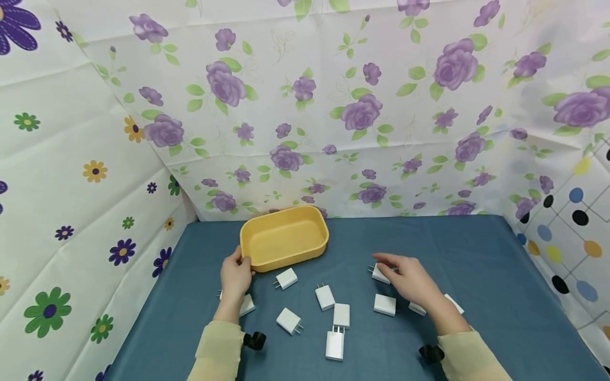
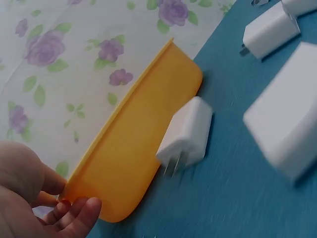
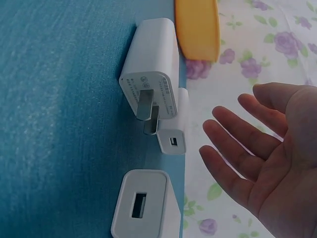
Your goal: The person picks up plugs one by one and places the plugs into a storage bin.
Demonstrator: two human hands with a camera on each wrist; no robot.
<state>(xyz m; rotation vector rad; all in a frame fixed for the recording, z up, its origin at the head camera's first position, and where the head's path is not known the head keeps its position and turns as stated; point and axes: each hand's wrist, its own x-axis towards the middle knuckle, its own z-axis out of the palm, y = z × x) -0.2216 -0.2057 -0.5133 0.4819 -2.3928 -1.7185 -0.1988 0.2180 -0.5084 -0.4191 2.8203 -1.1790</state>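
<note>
My left hand [image 1: 236, 278] grips the front left corner of a yellow plastic basin [image 1: 288, 259], thumb and fingers at its rim; the left wrist view shows the fingers against the basin wall [image 2: 131, 153]. My right hand [image 1: 412, 278] hovers with spread, relaxed fingers [image 3: 237, 144] over a white charger plug [image 1: 379, 273], partly hidden by the hand. Another charger [image 1: 384, 305] lies just in front of it. Two more, a charger [image 1: 416, 308] and a charger [image 1: 454, 304], show beside my right forearm, partly covered.
Several white chargers lie scattered mid-table, among them a charger [image 1: 286, 279] near the basin and a charger [image 1: 335, 345] at the front. A charger [image 1: 247, 305] is half hidden by my left wrist. Blue cloth [image 1: 500, 296] covers the table; flowered sheets [image 1: 305, 132] enclose it behind and at the sides.
</note>
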